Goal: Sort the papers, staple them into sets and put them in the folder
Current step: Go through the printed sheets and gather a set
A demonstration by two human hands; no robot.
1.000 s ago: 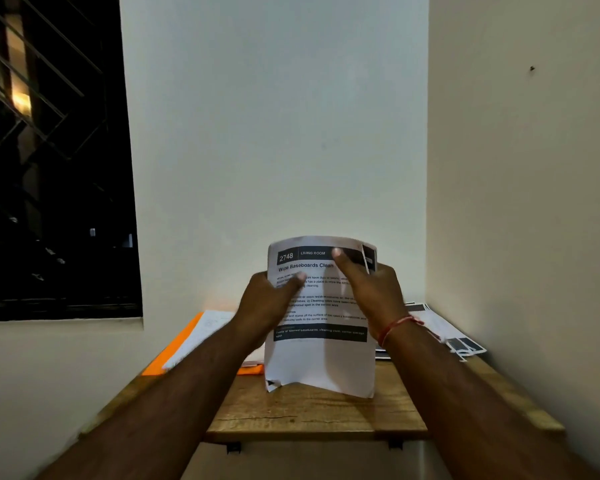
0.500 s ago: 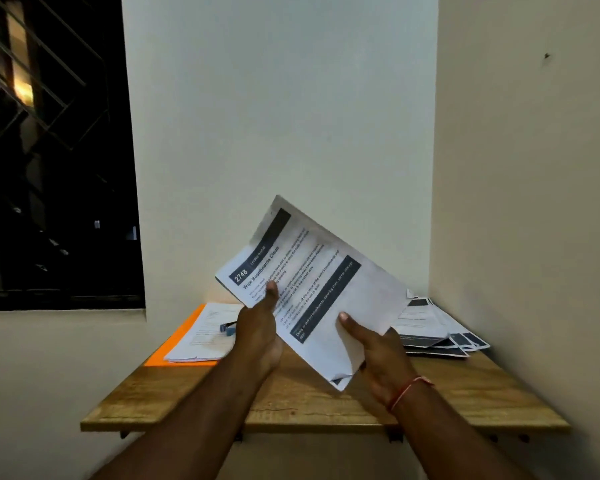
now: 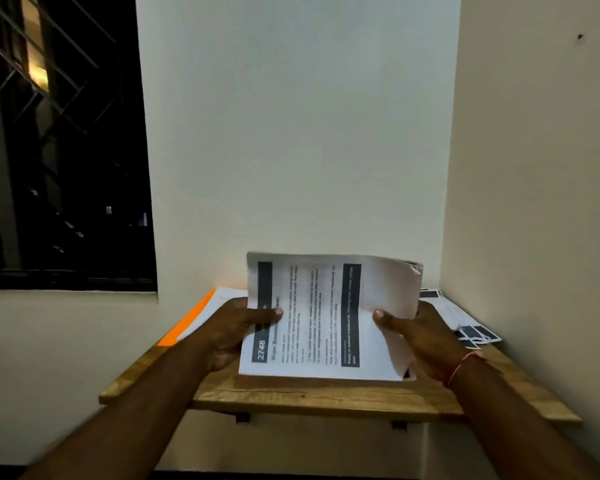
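Your left hand (image 3: 236, 330) grips the header end of the paper set (image 3: 319, 317) with the thumb across the print. Your right hand (image 3: 420, 337) grips the other short end, thumb on the front and fingers behind. The set is turned sideways with its long edge down, low over the front part of the bench (image 3: 326, 396). I can't tell whether the edge is actually touching the wood.

This reads as the squaring-up step before stapling. To do it well:
- Slacken both grips so the sheets can slide, then tap the long edge flat on the bench.
- Turn the set and tap the header edge too, so both edges at the staple corner end up flush.
- The right-end corners are curled and one is dog-eared. Smooth them or the sheets won't settle.
- Once it's flush, pinch hard at the header corner and don't let go until the staple is in.

No stapler is in view, so find it before you free a hand. Keep the set off the loose sheets (image 3: 465, 323) on the right and off the white pile (image 3: 222, 299) on the orange folder (image 3: 187, 323) on the left.
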